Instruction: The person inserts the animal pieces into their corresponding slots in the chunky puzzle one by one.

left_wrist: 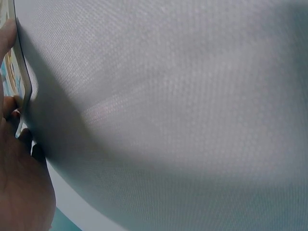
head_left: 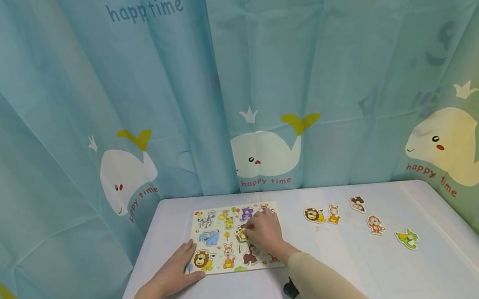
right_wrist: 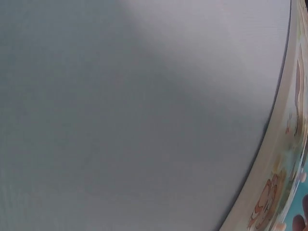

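Observation:
A pale puzzle board (head_left: 213,224) printed with cartoon animals lies on the table in the head view. My left hand (head_left: 171,274) rests at its near left corner, fingers along the left side and thumb by the near edge; the left wrist view shows part of that hand (left_wrist: 24,187) beside the board's edge (left_wrist: 23,72). Over the middle of the board, my right hand (head_left: 265,230) pinches a small yellow-and-black animal puzzle piece (head_left: 240,234), partly hidden by the fingers. In the right wrist view the board (right_wrist: 269,159) shows at the right edge.
Right of the board lie loose puzzle pieces: a lion (head_left: 314,215), a kangaroo (head_left: 333,215), a brown-and-white animal (head_left: 357,204), a monkey (head_left: 376,225) and a green animal (head_left: 407,239). A white cloth covers the table (head_left: 340,278). A blue whale-print curtain (head_left: 331,80) hangs behind.

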`<act>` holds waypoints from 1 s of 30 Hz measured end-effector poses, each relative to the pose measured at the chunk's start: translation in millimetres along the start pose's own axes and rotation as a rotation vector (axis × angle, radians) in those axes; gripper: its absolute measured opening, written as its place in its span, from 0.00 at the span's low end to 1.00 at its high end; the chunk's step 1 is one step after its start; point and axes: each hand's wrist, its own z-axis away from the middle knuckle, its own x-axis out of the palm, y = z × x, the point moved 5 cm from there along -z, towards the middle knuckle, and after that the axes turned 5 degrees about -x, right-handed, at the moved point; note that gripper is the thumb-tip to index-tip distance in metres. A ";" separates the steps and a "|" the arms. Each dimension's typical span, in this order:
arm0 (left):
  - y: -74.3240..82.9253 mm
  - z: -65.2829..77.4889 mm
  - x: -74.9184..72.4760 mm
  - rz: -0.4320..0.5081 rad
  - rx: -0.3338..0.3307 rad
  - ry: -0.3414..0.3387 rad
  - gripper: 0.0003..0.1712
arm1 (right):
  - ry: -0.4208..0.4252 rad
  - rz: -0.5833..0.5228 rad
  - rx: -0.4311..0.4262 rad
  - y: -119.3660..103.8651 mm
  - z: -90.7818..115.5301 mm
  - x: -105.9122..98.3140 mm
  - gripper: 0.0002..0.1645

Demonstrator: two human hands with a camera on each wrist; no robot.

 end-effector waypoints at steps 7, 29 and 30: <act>1.4 2.4 -1.3 0.008 0.014 0.007 0.56 | -0.007 0.003 0.003 -1.4 -1.5 5.8 0.08; 0.9 2.5 -0.6 -0.010 0.005 0.012 0.56 | 0.000 0.045 -0.009 -9.0 -3.4 7.1 0.08; 1.0 2.6 -0.7 -0.010 0.005 0.013 0.56 | 0.000 0.045 -0.010 -8.9 -3.3 7.1 0.08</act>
